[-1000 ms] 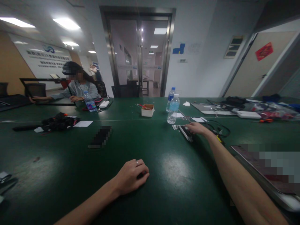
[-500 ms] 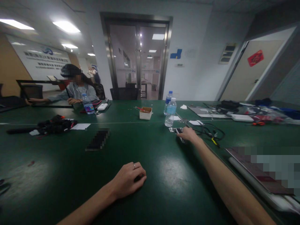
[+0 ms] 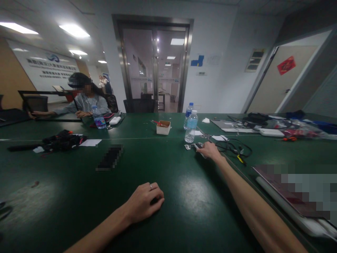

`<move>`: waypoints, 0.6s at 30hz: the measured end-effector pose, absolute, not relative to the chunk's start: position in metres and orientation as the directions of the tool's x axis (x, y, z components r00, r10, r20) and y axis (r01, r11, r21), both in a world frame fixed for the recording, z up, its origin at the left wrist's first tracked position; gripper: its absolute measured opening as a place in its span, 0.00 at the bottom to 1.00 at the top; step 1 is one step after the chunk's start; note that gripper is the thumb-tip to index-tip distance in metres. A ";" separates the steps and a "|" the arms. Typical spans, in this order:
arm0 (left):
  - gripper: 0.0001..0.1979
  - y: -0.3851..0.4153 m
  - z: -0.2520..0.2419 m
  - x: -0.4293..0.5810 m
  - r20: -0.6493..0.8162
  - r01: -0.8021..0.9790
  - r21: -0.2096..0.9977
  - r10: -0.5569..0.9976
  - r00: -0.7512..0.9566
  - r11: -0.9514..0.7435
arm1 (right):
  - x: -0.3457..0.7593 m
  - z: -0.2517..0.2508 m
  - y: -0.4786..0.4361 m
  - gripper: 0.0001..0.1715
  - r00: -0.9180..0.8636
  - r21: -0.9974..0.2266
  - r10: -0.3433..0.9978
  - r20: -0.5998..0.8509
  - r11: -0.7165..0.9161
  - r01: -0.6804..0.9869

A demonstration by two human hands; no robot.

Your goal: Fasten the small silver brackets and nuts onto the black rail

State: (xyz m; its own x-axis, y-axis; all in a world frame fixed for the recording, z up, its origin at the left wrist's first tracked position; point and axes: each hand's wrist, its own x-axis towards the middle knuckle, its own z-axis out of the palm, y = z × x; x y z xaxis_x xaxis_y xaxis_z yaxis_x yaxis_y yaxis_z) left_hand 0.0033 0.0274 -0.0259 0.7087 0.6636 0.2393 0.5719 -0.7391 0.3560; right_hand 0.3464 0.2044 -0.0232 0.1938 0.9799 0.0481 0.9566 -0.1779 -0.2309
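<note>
On the green table [image 3: 163,165], my left hand [image 3: 146,202] rests with its fingers curled together, a ring on one finger; nothing shows in it. My right hand [image 3: 210,151] reaches forward, its thumb and fingers closed on a small flat dark-and-white device [image 3: 199,147] lying low at the table. Part of the device is hidden under the fingers. Just left of it lies a small white piece [image 3: 187,147]. Two water bottles, a clear one [image 3: 191,127] and one with a blue label [image 3: 187,114], stand upright behind.
A small box [image 3: 163,128] holds a red tool. Black cables [image 3: 237,149] lie right of my right hand. A dark phone-like object [image 3: 110,157] lies left, near black gear [image 3: 63,140]. A laptop [image 3: 286,193] is at the right. A person [image 3: 89,100] sits at the far left.
My right hand has shifted slightly left with the device. The small white piece now sits a little farther left. My left hand has not moved.
</note>
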 end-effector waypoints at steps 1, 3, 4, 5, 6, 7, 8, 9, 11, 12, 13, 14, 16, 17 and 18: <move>0.05 0.027 -0.025 0.003 0.240 0.571 0.358 0.664 0.709 -0.739 | 0.346 -0.023 0.204 0.21 0.194 -0.230 0.979 0.056 -0.177 0.957; 0.05 0.027 -0.024 0.004 0.236 0.573 0.364 0.668 0.706 -0.734 | 0.346 -0.022 0.204 0.21 0.196 -0.227 0.978 0.075 -0.174 0.958; 0.05 0.027 -0.024 0.004 0.232 0.576 0.365 0.671 0.705 -0.731 | 0.345 -0.021 0.203 0.21 0.197 -0.226 0.977 0.086 -0.173 0.959; 0.05 0.027 -0.023 0.004 0.228 0.579 0.364 0.672 0.704 -0.730 | 0.345 -0.021 0.202 0.21 0.197 -0.225 0.976 0.095 -0.172 0.959; 0.05 0.027 -0.023 0.004 0.227 0.581 0.363 0.673 0.704 -0.729 | 0.344 -0.020 0.201 0.21 0.198 -0.224 0.974 0.108 -0.170 0.960; 0.04 0.027 -0.023 0.004 0.227 0.580 0.359 0.671 0.706 -0.731 | 0.343 -0.020 0.199 0.21 0.198 -0.223 0.972 0.127 -0.166 0.961; 0.04 0.028 -0.023 0.004 0.228 0.580 0.355 0.669 0.707 -0.733 | 0.342 -0.020 0.198 0.21 0.197 -0.220 0.969 0.152 -0.161 0.962; 0.04 0.028 -0.023 0.004 0.229 0.578 0.353 0.667 0.709 -0.735 | 0.341 -0.020 0.196 0.21 0.194 -0.216 0.964 0.181 -0.153 0.964; 0.05 0.028 -0.023 0.004 0.233 0.576 0.353 0.665 0.709 -0.737 | 0.339 -0.020 0.194 0.22 0.178 -0.199 0.955 0.236 -0.132 0.971; 0.05 0.028 -0.023 0.004 0.234 0.575 0.354 0.665 0.709 -0.738 | 0.338 -0.021 0.193 0.22 0.167 -0.189 0.953 0.251 -0.121 0.975; 0.05 0.027 -0.023 0.004 0.234 0.574 0.356 0.665 0.709 -0.738 | 0.337 -0.021 0.192 0.21 0.155 -0.178 0.954 0.257 -0.111 0.978; 0.05 0.027 -0.022 0.004 0.235 0.574 0.356 0.665 0.709 -0.738 | 0.336 -0.022 0.192 0.21 0.145 -0.169 0.955 0.258 -0.103 0.980; 0.05 0.027 -0.023 0.004 0.238 0.572 0.355 0.664 0.709 -0.739 | 0.335 -0.023 0.192 0.20 0.123 -0.159 0.957 0.261 -0.083 0.984; 0.05 0.027 -0.023 0.004 0.238 0.572 0.355 0.664 0.709 -0.739 | 0.335 -0.023 0.192 0.19 0.112 -0.158 0.957 0.267 -0.071 0.985; 0.05 0.027 -0.023 0.004 0.238 0.573 0.355 0.664 0.709 -0.739 | 0.335 -0.023 0.193 0.19 0.101 -0.159 0.956 0.274 -0.059 0.986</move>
